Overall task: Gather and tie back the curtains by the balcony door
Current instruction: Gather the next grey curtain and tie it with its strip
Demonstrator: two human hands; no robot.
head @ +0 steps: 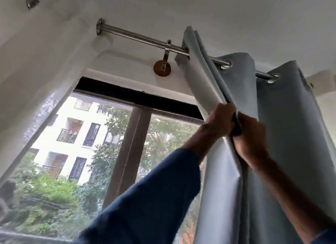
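A pale blue-grey eyelet curtain [283,127] hangs in folds from a steel rod [138,36] at the upper right, bunched toward the right side. My left hand [219,122] reaches up and grips the curtain's leading folds from the left. My right hand [251,140] grips the same folds from the right, just below and beside the left hand. Both hands press the pleats together about a third of the way down the curtain. My left arm wears a dark blue sleeve.
The rod rests on a wall bracket with a round brown base [162,67] and ends at a wall mount [99,26]. A dark-framed door or window [138,149] with a mesh screen shows trees and a white building. The white ceiling is close above.
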